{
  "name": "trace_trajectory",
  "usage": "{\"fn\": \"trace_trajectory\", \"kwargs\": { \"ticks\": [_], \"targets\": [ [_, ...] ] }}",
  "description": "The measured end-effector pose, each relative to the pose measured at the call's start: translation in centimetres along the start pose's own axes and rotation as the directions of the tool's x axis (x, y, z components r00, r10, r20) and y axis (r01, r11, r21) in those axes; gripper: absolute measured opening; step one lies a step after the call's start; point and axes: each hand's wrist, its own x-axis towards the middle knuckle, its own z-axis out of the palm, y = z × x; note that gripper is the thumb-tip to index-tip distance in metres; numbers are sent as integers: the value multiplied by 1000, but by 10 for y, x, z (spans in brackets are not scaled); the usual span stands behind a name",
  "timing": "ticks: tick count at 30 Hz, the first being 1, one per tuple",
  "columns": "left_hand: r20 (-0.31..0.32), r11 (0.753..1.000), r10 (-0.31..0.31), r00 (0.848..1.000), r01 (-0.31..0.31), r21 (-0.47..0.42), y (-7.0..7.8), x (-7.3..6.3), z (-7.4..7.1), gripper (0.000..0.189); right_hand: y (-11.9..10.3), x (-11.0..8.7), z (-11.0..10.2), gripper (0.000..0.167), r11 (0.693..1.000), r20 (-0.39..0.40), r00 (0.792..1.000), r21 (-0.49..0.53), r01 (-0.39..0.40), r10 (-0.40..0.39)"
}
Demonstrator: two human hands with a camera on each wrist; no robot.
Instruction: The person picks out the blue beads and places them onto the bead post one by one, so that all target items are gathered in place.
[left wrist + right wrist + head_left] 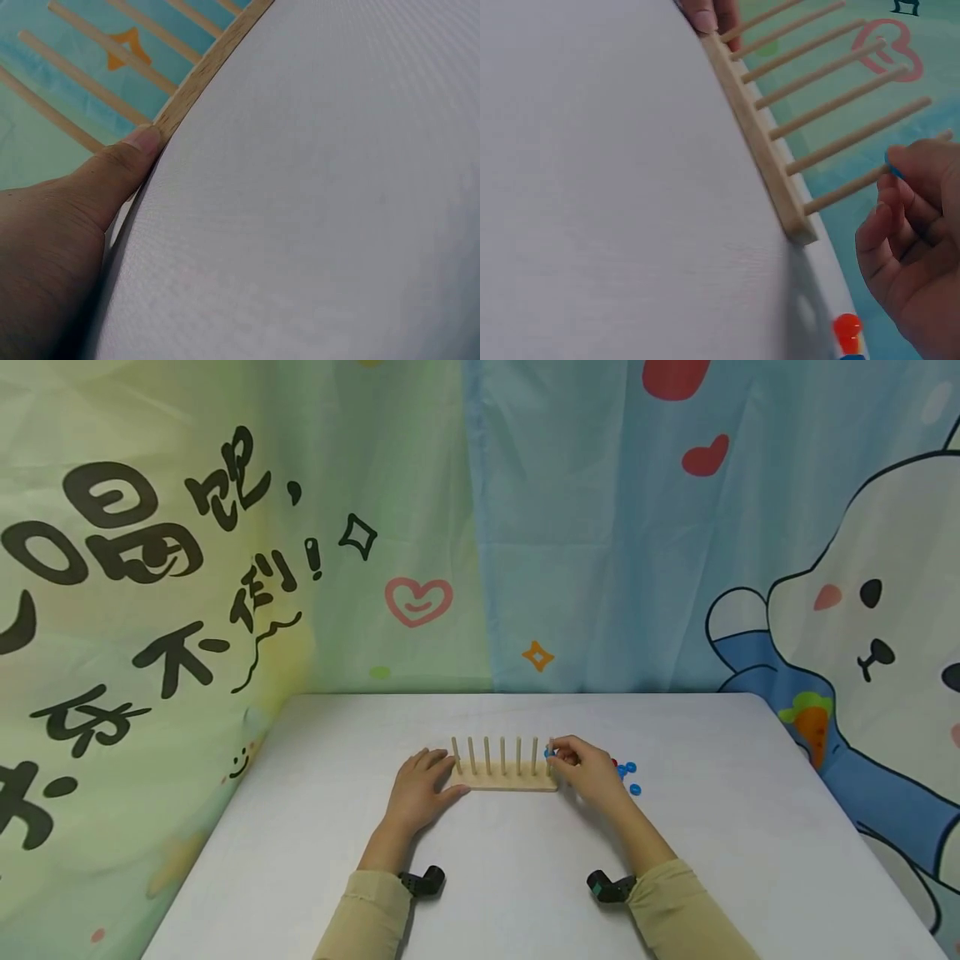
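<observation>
A pale wooden peg board (506,782) stands on the white table, with several upright pegs in a row. My left hand (420,789) holds its left end, the thumb (142,142) along the front edge and the other fingers behind. At the opposite end, my right hand (592,774) pinches a small blue bead (549,753) between thumb and fingertips. In the right wrist view this bead (892,166) is on the upper part of the end peg (847,189), below its tip. The remaining pegs carry no beads.
Right of the right hand lie several loose blue beads (635,789) and a red bead (615,762), partly hidden by the hand. A printed curtain (555,527) hangs behind the table (510,885). Each wrist wears a black camera (423,882).
</observation>
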Motion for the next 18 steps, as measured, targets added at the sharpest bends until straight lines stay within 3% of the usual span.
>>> {"fn": "trace_trajectory", "kwargs": {
  "ticks": [8,18],
  "targets": [
    [0,1000,-3,1000,3,10,-1,2,2,64,10,-2,17,29,989,22,991,58,-133,132],
    [4,1000,-6,1000,6,13,-2,1,2,65,16,-4,24,33,993,21,993,0,-114,114]
  ]
}}
